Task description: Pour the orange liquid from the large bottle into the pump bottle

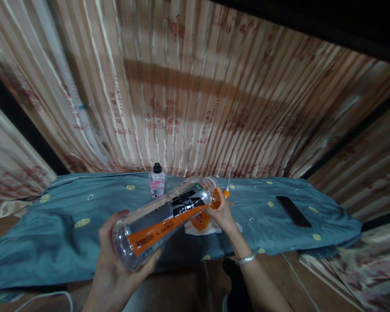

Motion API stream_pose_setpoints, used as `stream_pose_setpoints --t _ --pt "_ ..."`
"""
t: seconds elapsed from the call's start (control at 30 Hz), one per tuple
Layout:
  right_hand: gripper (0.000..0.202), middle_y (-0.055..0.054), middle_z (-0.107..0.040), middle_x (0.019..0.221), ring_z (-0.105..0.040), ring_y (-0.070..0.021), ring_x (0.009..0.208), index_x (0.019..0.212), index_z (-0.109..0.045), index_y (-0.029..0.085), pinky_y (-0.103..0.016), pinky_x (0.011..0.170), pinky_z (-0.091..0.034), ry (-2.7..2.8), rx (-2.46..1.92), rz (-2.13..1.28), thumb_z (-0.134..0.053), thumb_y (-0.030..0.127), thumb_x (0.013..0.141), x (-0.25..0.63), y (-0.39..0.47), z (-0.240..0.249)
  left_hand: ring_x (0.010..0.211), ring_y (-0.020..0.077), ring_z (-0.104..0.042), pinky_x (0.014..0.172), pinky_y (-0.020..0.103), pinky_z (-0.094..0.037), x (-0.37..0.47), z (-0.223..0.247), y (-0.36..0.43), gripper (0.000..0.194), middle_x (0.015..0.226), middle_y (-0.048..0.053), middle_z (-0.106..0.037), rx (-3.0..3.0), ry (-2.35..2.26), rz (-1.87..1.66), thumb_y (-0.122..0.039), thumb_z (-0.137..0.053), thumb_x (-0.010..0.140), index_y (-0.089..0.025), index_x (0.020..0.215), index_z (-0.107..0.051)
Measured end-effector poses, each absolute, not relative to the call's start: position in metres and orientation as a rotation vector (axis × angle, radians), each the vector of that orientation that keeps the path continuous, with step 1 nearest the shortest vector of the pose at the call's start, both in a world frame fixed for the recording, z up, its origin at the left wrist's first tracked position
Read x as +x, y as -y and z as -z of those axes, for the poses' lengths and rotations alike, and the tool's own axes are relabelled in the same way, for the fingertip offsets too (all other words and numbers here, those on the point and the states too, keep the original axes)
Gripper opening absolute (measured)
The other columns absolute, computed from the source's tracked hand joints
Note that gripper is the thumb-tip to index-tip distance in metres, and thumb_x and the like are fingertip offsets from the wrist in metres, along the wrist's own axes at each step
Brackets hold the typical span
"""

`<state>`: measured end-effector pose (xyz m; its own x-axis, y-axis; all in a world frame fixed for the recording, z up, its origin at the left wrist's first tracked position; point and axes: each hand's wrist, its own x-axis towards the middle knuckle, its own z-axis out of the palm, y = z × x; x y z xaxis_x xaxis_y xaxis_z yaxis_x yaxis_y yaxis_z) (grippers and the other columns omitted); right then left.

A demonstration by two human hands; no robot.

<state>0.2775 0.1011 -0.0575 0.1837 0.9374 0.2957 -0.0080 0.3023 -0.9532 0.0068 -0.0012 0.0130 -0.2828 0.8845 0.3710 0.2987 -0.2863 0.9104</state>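
Left hand [113,266] grasps the clear bottle [160,219], right hand [221,213] the orange bottle [200,222]; I expect the clear bottle light, slick, squeezable: cradle its base.

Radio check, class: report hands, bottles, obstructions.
Left hand gripping base of clear bottle. Right hand around neck of orange bottle. Clear bottle tilted, partly hiding orange bottle.

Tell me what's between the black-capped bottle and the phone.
In the head view: the large clear bottle's neck, the orange bottle, the right hand and what looks like a pump top.
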Motion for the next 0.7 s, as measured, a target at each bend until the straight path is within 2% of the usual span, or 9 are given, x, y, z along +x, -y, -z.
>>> stream_pose_setpoints --t 0.33,0.53,0.7 --pt "0.088 -0.009 -0.076 0.13 -0.072 -0.0323 0.123 0.136 -0.059 0.025 -0.048 0.113 -0.054 1.136 -1.032 -0.898 -0.096 0.032 0.056 0.2756 -0.1013 0.057 0.092 0.0229 -0.079 0.084 0.039 -0.069 0.0093 -0.0125 0.0011 0.08 0.112 0.001 -0.071 1.425 -1.446 -1.613 -0.039 -0.087 0.065 -0.027 0.133 -0.048" --pt "0.089 -0.01 -0.076 0.13 -0.073 -0.0321 0.122 0.135 -0.06 0.024 -0.046 0.111 -0.055 1.152 -1.063 -0.865 -0.096 0.028 0.054 0.2758 -0.1002 0.055 0.087 0.0224 -0.077 0.078 0.038 -0.07 0.0085 -0.0124 0.0015 0.079 0.11 0.0 -0.069 1.411 -1.446 -1.615 -0.038 -0.088 0.064 -0.028 0.132 -0.049" --pt "0.086 -0.008 -0.077 0.128 -0.073 -0.0306 0.12 0.133 -0.06 0.025 -0.045 0.11 -0.055 1.163 -1.05 -0.876 -0.096 0.031 0.055 0.2756 -0.0991 0.0527 0.092 0.0231 -0.077 0.082 0.041 -0.07 0.0066 -0.0131 0.0015 0.078 0.115 0.002 -0.068 1.504 -1.478 -1.608 -0.041 -0.088 0.066 -0.028 0.132 -0.048"
